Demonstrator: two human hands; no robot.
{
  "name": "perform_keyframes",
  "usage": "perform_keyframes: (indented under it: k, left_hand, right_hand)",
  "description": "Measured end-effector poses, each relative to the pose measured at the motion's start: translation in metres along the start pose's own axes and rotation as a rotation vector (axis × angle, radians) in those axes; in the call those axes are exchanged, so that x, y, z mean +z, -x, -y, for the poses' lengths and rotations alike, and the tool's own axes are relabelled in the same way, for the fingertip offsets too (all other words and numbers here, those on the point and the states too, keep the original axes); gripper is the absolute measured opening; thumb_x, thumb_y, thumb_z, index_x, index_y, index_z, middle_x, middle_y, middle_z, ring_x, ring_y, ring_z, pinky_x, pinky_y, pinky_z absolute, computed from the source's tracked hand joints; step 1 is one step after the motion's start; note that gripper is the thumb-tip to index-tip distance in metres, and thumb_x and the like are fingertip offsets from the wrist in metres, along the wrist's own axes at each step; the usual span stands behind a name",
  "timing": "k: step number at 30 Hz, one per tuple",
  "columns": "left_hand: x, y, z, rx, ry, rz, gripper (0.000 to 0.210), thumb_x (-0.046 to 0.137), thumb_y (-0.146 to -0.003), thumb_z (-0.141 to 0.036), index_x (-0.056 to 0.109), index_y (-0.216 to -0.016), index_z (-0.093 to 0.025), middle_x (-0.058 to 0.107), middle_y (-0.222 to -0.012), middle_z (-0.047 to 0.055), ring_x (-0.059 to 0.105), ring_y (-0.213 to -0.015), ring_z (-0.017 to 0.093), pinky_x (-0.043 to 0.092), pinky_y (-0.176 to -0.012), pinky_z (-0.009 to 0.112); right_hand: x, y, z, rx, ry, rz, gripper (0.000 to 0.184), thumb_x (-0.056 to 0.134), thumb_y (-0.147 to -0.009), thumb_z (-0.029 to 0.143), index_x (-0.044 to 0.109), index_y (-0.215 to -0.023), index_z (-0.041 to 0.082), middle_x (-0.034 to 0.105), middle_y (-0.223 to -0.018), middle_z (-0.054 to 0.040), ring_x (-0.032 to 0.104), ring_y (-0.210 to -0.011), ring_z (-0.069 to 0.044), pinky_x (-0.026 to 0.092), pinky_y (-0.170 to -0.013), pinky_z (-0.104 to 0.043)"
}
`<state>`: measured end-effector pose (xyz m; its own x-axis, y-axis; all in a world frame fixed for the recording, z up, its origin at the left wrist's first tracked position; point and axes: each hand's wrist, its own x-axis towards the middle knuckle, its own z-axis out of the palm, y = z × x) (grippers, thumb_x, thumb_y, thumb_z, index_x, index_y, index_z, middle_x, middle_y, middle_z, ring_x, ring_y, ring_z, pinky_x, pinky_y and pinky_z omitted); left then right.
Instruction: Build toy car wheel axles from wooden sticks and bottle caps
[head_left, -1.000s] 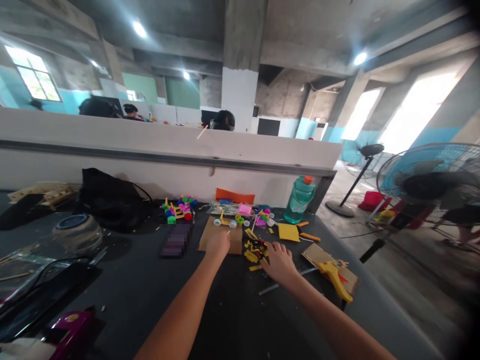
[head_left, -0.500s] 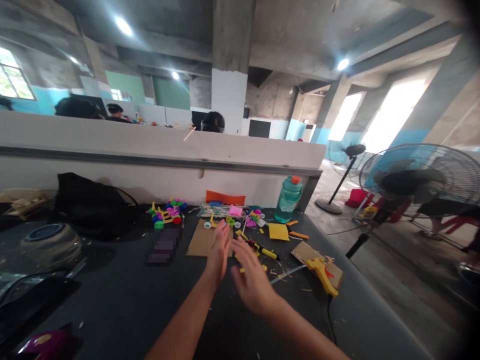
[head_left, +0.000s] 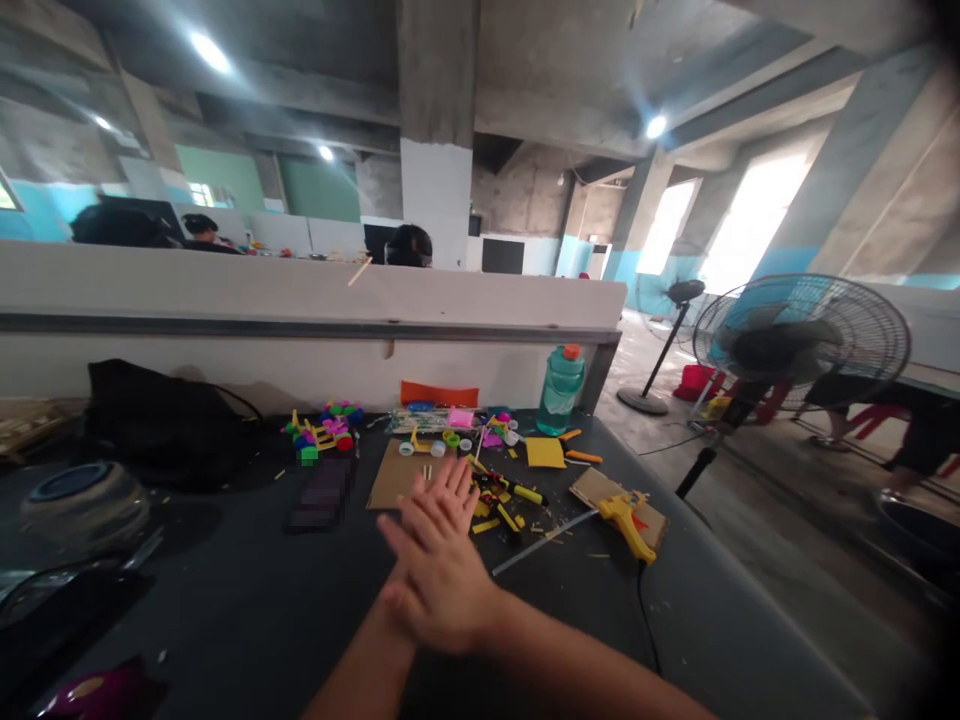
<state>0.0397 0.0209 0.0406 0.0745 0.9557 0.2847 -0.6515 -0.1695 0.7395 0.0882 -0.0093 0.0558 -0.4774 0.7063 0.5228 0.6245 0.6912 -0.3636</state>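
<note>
Above the dark table, my right hand [head_left: 444, 580] lies across my left hand [head_left: 457, 488], palm against palm. Fingers on both are stretched out, and neither hand shows anything held. Most of my left hand is covered by the right one. Just beyond the fingertips is a flat cardboard piece [head_left: 386, 480] with small white and yellow parts at its far edge. Black-and-yellow tools [head_left: 529, 494] and yellow scraps are to the right of the hands. Farther right, a yellow glue gun [head_left: 628, 522] rests on another cardboard piece [head_left: 592, 487], with its clear glue stick [head_left: 536, 548] pointing toward my hands.
A teal bottle [head_left: 562, 392] stands at the back right, near a yellow pad [head_left: 545, 453] and orange-handled scissors [head_left: 583, 456]. Colourful pieces [head_left: 322, 432], a black bag [head_left: 161, 425] and a clear container [head_left: 82, 505] are leftward. A fan [head_left: 799, 340] stands beyond the table.
My hands, held apart before, have come together, the right one moving left over the left one. The view has turned slightly to the right.
</note>
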Motion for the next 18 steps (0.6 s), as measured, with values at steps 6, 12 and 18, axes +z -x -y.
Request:
perform_keyframes:
  k: [6, 12, 18]
  left_hand:
    - [0.025, 0.018, 0.015, -0.324, -0.189, 0.219, 0.052, 0.029, -0.088, -0.052, 0.052, -0.124, -0.024, 0.056, -0.128, 0.008, 0.049, -0.121, 0.024, 0.041, -0.098, 0.042]
    - [-0.004, 0.002, 0.015, -0.096, -1.168, 0.374, 0.038, 0.038, -0.089, -0.044, 0.062, -0.074, -0.020, 0.064, -0.061, 0.004, 0.063, -0.068, 0.020, 0.047, -0.073, 0.030]
    - [-0.023, 0.008, 0.052, 0.315, -1.283, 0.480, 0.023, 0.036, -0.091, -0.023, 0.058, -0.098, -0.019, 0.064, -0.092, 0.008, 0.060, -0.088, 0.018, 0.046, -0.077, 0.027]
  right_hand:
    - [-0.033, 0.008, -0.067, 0.254, 0.027, -0.154, 0.035, 0.035, -0.093, 0.031, 0.057, -0.120, 0.031, 0.059, -0.123, -0.0004, 0.041, -0.126, -0.021, 0.013, -0.110, -0.046]
    - [-0.051, 0.040, -0.169, 0.667, 0.035, -0.324, 0.029, 0.044, -0.083, 0.035, 0.068, -0.074, 0.021, 0.069, -0.071, -0.0032, 0.064, -0.073, -0.019, 0.046, -0.078, -0.032]
    - [-0.102, 0.029, -0.267, 0.951, 0.083, -0.622, 0.052, 0.057, -0.069, 0.039, 0.053, -0.113, 0.011, 0.066, -0.094, -0.0113, 0.063, -0.077, -0.022, 0.048, -0.065, -0.030]
